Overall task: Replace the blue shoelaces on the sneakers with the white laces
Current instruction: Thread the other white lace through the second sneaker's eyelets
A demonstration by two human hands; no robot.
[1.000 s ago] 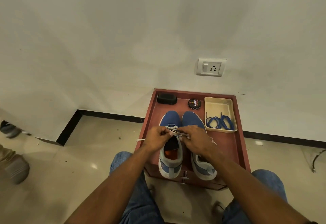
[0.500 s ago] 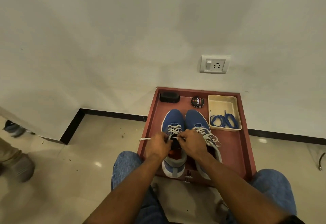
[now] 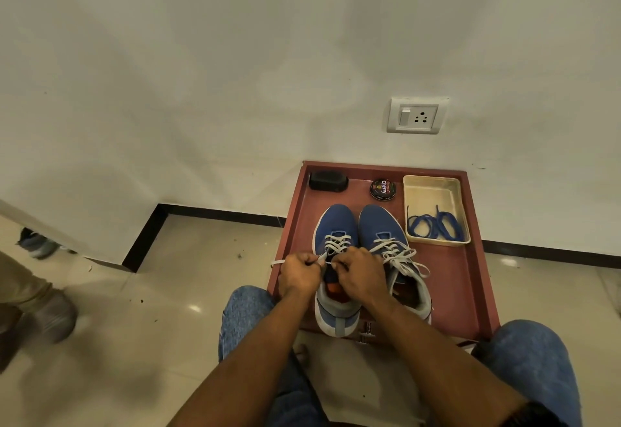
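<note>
Both hands meet over the throat of the left sneaker [image 3: 336, 245], which lies with its long axis running straight away from the person, toe toward the wall and heel nearest the knees. The left hand [image 3: 299, 275] has its fingers curled, its grip pinching one end of the white lace [image 3: 336, 242]; a loose tip of that lace pokes out to the far left of the fist. The right hand [image 3: 361, 275] pinches the other end just across the tongue, the two grips nearly touching. The crossed rows already threaded lie directly ahead of both grips, toward the toe, so the open eyelets must sit right under the knuckles; I cannot see them. The right sneaker [image 3: 386, 242], just right of the right hand, is laced white already. The blue laces [image 3: 435, 226] lie in the tray [image 3: 433, 181], ahead and to the right, well apart from both hands. Each hand looks equally near its own side.
</note>
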